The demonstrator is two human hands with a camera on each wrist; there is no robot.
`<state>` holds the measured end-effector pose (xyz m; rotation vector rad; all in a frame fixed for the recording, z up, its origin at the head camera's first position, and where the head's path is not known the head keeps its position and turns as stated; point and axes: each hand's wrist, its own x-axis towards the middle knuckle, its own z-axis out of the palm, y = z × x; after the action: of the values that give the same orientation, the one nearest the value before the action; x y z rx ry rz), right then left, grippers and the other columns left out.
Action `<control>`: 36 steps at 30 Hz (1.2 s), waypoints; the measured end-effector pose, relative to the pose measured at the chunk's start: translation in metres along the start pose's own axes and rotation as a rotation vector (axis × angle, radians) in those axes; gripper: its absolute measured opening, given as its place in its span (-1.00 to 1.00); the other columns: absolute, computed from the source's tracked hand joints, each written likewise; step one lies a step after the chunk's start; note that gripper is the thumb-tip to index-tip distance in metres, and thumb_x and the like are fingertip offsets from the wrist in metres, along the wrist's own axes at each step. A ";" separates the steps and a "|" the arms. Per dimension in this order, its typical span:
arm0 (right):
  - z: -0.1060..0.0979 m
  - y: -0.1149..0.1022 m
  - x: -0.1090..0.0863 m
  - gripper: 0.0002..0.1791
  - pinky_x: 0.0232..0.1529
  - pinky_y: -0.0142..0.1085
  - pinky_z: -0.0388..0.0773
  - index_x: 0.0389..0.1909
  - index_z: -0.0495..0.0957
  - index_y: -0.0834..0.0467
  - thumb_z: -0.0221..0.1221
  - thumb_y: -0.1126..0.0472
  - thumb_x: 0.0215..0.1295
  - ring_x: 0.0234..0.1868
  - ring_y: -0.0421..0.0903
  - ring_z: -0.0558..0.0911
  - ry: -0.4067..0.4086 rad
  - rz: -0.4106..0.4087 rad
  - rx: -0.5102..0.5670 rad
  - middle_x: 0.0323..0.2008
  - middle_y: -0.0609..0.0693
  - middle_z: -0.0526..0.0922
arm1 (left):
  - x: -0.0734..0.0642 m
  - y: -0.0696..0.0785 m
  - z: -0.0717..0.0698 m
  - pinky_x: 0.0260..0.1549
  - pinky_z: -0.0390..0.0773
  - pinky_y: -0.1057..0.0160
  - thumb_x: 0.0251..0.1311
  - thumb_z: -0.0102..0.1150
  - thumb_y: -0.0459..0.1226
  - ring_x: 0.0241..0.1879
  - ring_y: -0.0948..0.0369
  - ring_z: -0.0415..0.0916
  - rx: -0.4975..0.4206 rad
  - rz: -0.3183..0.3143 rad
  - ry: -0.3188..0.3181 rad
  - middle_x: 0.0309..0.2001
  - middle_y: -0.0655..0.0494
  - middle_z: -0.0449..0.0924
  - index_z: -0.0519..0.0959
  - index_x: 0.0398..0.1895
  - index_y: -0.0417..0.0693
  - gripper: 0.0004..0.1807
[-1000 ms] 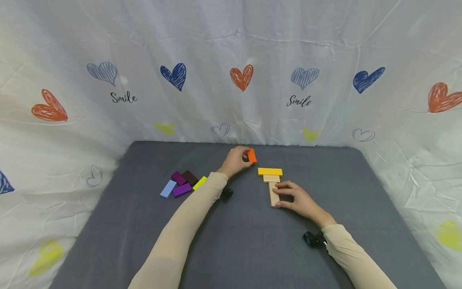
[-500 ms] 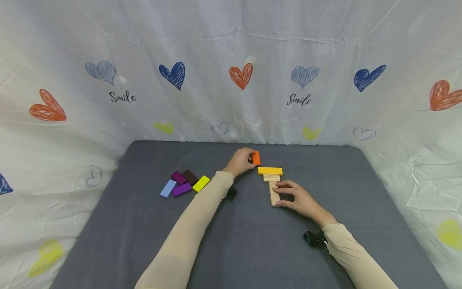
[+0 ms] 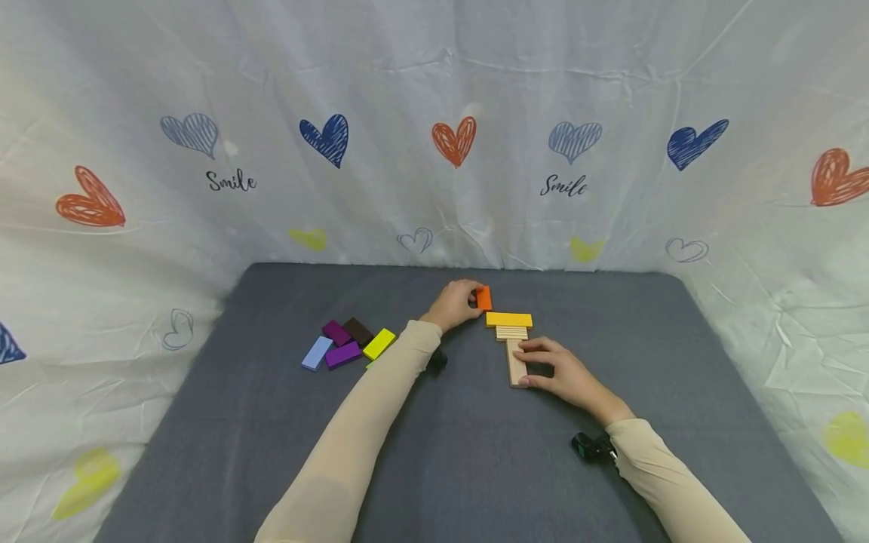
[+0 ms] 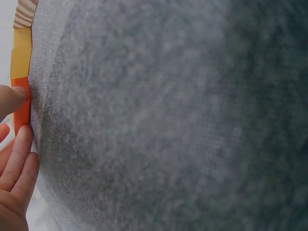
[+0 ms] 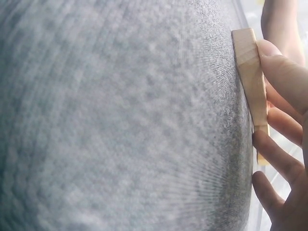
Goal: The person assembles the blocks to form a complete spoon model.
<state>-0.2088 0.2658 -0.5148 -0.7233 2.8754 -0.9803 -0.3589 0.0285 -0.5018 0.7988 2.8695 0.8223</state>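
Orange block (image 3: 484, 297) sits pinched between the thumb and fingers of our left hand (image 3: 450, 305), just off the far left corner of the amber block (image 3: 509, 320); whether the two touch we cannot tell. To place it well, we would guide it slowly, square it by eye against the amber block, and loosen our fingers only once it sits firm on the counter (image 3: 434, 452), since a sideways knock could skew the row. On the near side of the amber block come a ridged wooden piece (image 3: 511, 332) and then a pale wooden block (image 3: 515, 369), which our right hand (image 3: 558, 375) grips, thumb and fingers apart along its length. A light hold there should steady without pushing. Well left of the amber block lie a yellow block (image 3: 379, 344), a dark brown block (image 3: 357, 331), and a light blue block (image 3: 316, 354).
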 end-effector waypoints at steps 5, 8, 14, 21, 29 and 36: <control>0.000 0.001 0.000 -0.39 0.30 0.14 0.39 0.23 0.58 0.02 0.38 -0.06 0.14 0.33 0.11 0.46 -0.001 -0.003 -0.005 0.23 0.01 0.53 | 0.000 -0.001 0.000 0.06 0.60 0.27 0.17 0.39 -0.24 0.03 0.18 0.62 -0.001 0.003 -0.023 0.18 0.01 0.61 0.50 0.28 -0.09 -0.42; 0.000 0.001 0.000 -0.39 0.30 0.14 0.39 0.23 0.58 0.02 0.38 -0.06 0.14 0.32 0.11 0.46 0.000 -0.002 -0.003 0.23 0.01 0.53 | -0.002 -0.001 -0.001 0.09 0.60 0.27 0.18 0.38 -0.24 0.07 0.18 0.62 -0.004 -0.001 -0.037 0.21 0.03 0.60 0.49 0.30 -0.07 -0.42; 0.001 0.001 0.000 -0.39 0.28 0.14 0.40 0.23 0.58 0.00 0.39 -0.05 0.13 0.32 0.10 0.47 0.006 0.003 -0.007 0.23 -0.01 0.54 | -0.005 0.001 -0.002 0.13 0.58 0.26 0.21 0.35 -0.23 0.12 0.17 0.60 -0.011 -0.013 -0.060 0.24 0.03 0.58 0.47 0.33 -0.04 -0.41; 0.001 0.001 0.000 -0.38 0.31 0.13 0.39 0.23 0.58 -0.01 0.39 -0.07 0.13 0.33 0.10 0.46 0.000 0.001 -0.003 0.24 -0.01 0.53 | -0.006 0.000 -0.001 0.13 0.57 0.25 0.22 0.34 -0.24 0.10 0.17 0.59 0.000 -0.009 -0.052 0.22 0.04 0.59 0.48 0.32 -0.03 -0.43; 0.000 0.001 0.000 -0.39 0.30 0.14 0.39 0.23 0.58 0.01 0.38 -0.07 0.13 0.33 0.11 0.46 -0.001 -0.003 -0.007 0.23 -0.01 0.54 | -0.006 0.000 0.000 0.14 0.57 0.24 0.22 0.34 -0.24 0.10 0.16 0.59 -0.016 0.002 -0.041 0.23 0.03 0.58 0.48 0.31 -0.06 -0.44; 0.000 0.001 0.000 -0.38 0.31 0.14 0.38 0.23 0.58 0.01 0.39 -0.06 0.12 0.33 0.11 0.47 -0.003 0.001 -0.005 0.23 0.00 0.54 | -0.008 0.002 -0.001 0.15 0.56 0.23 0.23 0.33 -0.25 0.10 0.14 0.59 -0.010 0.005 -0.042 0.22 0.01 0.58 0.49 0.30 -0.08 -0.45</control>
<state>-0.2095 0.2660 -0.5156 -0.7235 2.8764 -0.9723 -0.3513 0.0258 -0.5003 0.8127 2.8262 0.8094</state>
